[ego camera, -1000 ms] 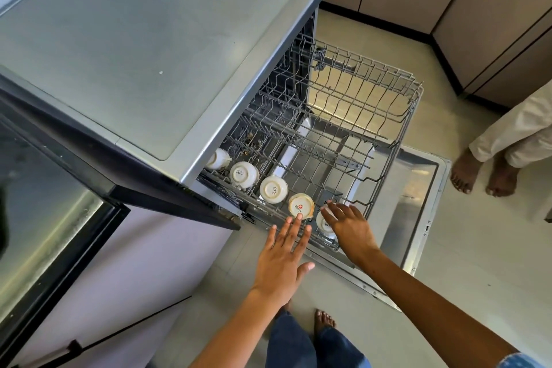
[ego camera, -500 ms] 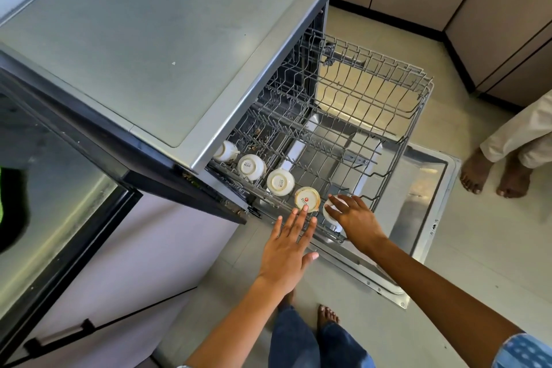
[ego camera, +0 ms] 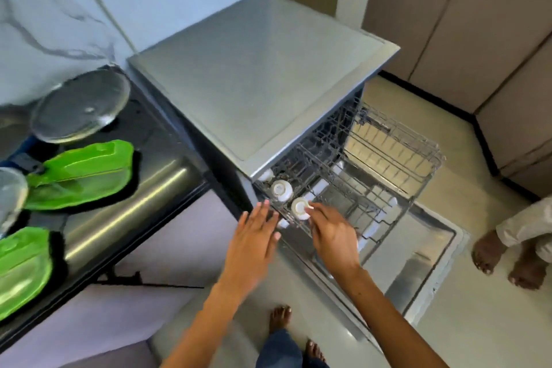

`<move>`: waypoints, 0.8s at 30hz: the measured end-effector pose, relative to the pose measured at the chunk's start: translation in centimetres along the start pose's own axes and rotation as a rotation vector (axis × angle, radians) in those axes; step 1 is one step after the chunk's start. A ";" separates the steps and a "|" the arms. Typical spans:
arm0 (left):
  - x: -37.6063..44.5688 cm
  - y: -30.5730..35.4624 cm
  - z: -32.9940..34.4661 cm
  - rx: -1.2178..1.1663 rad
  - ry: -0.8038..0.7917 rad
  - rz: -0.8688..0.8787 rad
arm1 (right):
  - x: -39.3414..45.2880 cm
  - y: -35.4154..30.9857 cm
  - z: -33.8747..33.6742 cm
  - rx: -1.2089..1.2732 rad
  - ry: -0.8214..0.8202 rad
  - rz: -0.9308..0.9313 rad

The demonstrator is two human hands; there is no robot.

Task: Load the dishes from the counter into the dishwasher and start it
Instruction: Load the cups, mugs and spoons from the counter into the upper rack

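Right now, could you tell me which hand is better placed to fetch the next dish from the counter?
Left, probably. The left hand is open, holds nothing, and lies on the side of the counter where the green plates lie. The right hand has its fingertips at an upturned cup in the upper rack.

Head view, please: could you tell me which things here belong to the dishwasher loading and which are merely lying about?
Part of the job:
- upper rack of the dishwasher, pulled out
- upturned white cups in its near row
- green plates and glass lid on the counter
- left hand, right hand at the cups

Lying about:
- bystander's feet
- cupboards
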State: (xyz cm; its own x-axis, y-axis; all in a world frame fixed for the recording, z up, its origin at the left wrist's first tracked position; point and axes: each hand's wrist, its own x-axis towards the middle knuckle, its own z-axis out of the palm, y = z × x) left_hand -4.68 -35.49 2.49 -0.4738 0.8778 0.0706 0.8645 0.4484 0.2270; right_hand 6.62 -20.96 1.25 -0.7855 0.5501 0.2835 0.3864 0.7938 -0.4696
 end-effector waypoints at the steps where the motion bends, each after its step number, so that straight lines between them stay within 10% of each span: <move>1: -0.5 -1.0 -2.1 0.016 0.041 -0.053 | 1.4 -2.1 -0.8 0.037 0.045 -0.038; 10: -16.0 -11.0 -20.1 0.182 0.558 -0.703 | 10.4 -29.6 -1.8 0.471 0.153 -0.581; 24: -39.0 -36.1 -24.8 0.327 0.641 -1.339 | 4.7 -63.2 17.0 0.644 -0.214 -1.066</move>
State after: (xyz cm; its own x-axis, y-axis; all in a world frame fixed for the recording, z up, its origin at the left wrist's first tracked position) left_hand -21.58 -90.13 15.57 -0.8319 -0.3739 0.4102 -0.2908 0.9231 0.2517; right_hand -29.73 -72.95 18.06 -0.6466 -0.3844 0.6589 -0.7430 0.5129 -0.4299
